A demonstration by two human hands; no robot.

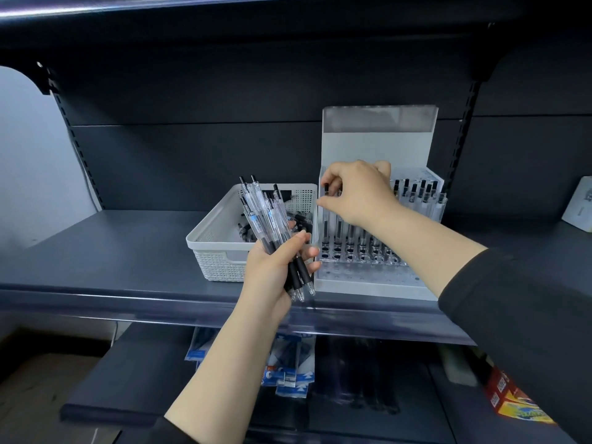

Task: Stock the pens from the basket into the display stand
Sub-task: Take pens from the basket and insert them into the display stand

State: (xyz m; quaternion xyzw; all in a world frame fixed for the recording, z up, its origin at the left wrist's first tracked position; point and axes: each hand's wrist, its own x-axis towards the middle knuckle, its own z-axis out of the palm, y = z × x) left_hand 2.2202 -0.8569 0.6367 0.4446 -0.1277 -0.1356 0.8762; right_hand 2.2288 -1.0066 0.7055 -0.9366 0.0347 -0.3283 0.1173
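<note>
Pens [299,221] in basket [211,238], more in display stand [378,280].

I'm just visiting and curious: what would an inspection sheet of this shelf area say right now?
Surface: dark grey shelf, holding the basket and stand side by side.
Job's things: white basket with some pens left inside; clear display stand, partly filled, front holes empty; bundle of pens.
Clutter: white box at the shelf's right edge.
Hands: left hand grips the bundle of pens; right hand pinches one pen over the stand's left side.
Cables: nothing seen.
Surroundings: lower shelf with hanging blue packets and a colourful box.
</note>
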